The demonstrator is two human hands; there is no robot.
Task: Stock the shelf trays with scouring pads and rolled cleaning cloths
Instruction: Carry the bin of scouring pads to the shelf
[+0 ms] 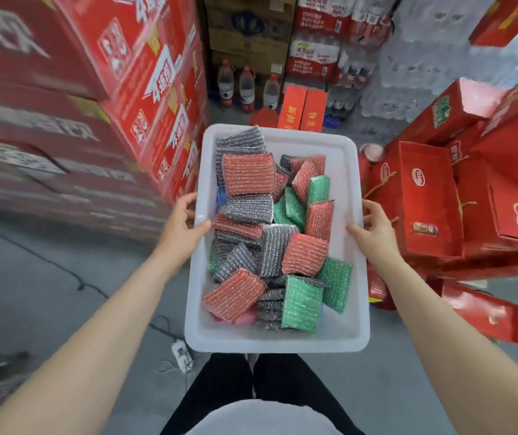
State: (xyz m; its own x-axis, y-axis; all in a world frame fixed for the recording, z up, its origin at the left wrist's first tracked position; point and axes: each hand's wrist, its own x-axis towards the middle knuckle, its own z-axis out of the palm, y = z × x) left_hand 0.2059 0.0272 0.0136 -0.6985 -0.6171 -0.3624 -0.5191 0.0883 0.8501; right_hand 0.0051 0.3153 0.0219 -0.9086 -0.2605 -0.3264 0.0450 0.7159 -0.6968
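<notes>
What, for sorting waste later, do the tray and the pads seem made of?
The tray looks like plastic: white, smooth, faintly translucent, moulded rounded rim. The pads show knitted, glittery thread, perhaps metallic, in red, green and grey; their filling is hidden.

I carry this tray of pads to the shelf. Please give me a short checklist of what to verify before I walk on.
1. Left hand grips the left rim of the tray: ok.
2. Right hand grips the right rim: ok.
3. Scouring pads stay inside the tray: ok, though it is a loose pile and a grey one at the far corner reaches the rim.
4. Floor free near the feet: not ok, a power strip with its cable lies just left of the legs.
5. Rolled cloths in the load: cannot tell; only something pink shows under the pads.
6. Target shelf in sight: not ok, only stacked red boxes and bottles show.
</notes>
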